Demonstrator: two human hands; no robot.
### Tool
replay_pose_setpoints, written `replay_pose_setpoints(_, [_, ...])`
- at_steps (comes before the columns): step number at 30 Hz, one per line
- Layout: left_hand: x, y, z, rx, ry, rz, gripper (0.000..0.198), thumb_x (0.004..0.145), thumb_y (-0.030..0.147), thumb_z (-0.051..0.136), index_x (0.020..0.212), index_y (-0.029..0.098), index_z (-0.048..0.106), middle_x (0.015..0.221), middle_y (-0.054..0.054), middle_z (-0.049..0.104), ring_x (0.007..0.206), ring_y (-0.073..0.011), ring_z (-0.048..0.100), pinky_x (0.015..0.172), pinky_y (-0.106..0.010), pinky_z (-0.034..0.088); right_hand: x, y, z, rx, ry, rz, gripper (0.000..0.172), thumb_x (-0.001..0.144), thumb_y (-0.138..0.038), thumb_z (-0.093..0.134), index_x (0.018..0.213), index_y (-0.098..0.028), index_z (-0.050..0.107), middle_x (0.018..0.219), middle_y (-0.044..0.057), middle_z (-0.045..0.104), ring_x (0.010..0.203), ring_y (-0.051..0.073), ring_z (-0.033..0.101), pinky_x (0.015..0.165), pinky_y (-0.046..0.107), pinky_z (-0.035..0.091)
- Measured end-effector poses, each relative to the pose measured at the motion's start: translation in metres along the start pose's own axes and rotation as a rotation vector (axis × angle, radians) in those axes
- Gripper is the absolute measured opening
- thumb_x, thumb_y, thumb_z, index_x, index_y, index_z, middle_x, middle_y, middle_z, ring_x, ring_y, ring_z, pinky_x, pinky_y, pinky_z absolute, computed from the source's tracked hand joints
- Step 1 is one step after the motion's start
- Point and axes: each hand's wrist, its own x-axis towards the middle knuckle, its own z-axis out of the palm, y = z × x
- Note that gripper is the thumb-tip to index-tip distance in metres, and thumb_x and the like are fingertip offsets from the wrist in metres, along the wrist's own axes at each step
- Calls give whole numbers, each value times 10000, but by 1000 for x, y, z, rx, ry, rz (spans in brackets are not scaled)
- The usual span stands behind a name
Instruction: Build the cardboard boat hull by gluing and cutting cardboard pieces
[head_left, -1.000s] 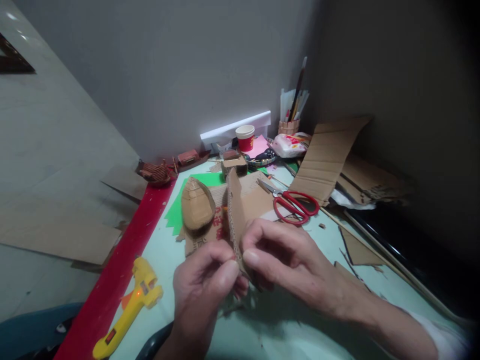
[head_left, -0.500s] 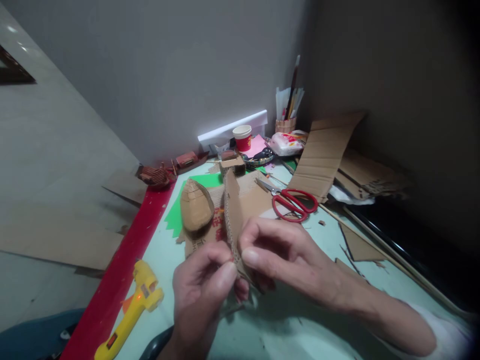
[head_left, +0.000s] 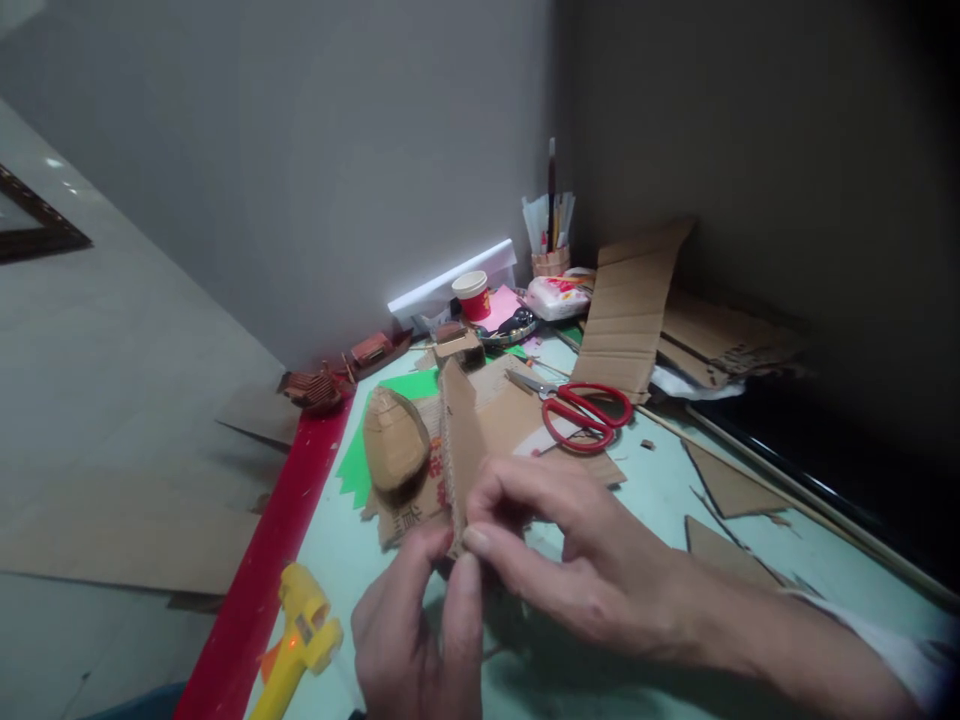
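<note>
Between my two hands, a piece of corrugated cardboard (head_left: pixel 462 430) stands on edge, its long point facing away from me. My left hand (head_left: pixel 424 620) pinches its near end between thumb and forefinger. From the right side, my right hand (head_left: pixel 562 540) grips the same end with thumb and bent fingers, touching close beside the left thumb. A boat-shaped cardboard form (head_left: pixel 394 440) lies just left of the held piece. Red-handled scissors (head_left: pixel 589 415) rest beyond my right hand, blades partly spread. My fingers hide the lower end of the held cardboard.
A yellow glue gun (head_left: pixel 300 630) with a lit orange light lies at the table's left, near its red edge (head_left: pixel 262 560). Behind are a red paper cup (head_left: pixel 471 297), a pen holder (head_left: pixel 551 262) and small model boats (head_left: pixel 311 388). Cardboard sheets (head_left: pixel 630 310) lean at the right.
My view has shifted a little, bringing more of the left wall into sight. Both hands stay on the cardboard; my left hand has turned, its thumb now pointing more upright at the near end.
</note>
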Motion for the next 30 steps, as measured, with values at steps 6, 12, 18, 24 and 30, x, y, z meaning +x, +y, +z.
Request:
replay_pose_setpoints(6, [-3,-4,-2,182,74,187,148,860,212,610,728,272,638,545,92,577,488,-122,520,567,-245,387,0,0,0,-45,-44,21,157,860,-92,549,758,-195,488,689,-51,512,618,81,466,576,169,385])
replay_pose_setpoints(12, [-1,-5,-4,41,22,165,172,840,173,634,710,284,639,550,110,598,488,-106,505,584,-222,397,1,-3,-4,9,-100,78,158,888,-98,526,781,-202,475,698,-51,497,626,89,449,577,183,380])
replay_pose_setpoints(18, [2,1,-5,-175,-38,18,194,813,145,625,684,280,678,592,131,655,509,-87,511,573,-204,392,3,-5,-6,272,-194,192,167,933,-136,517,792,-208,462,664,-57,541,585,80,484,519,168,393])
replay_pose_setpoints(24, [0,5,3,-346,41,-69,223,793,108,610,675,273,702,605,130,661,553,-68,540,598,-165,413,2,-6,-6,411,-185,234,174,941,-134,549,792,-192,478,647,-66,522,562,61,440,497,152,358])
replay_pose_setpoints(30, [0,5,2,-528,6,-125,208,781,109,639,635,248,686,601,103,630,559,-71,553,591,-153,437,0,-6,-5,576,-207,270,188,967,-180,564,804,-198,472,645,-75,515,558,57,448,497,142,372])
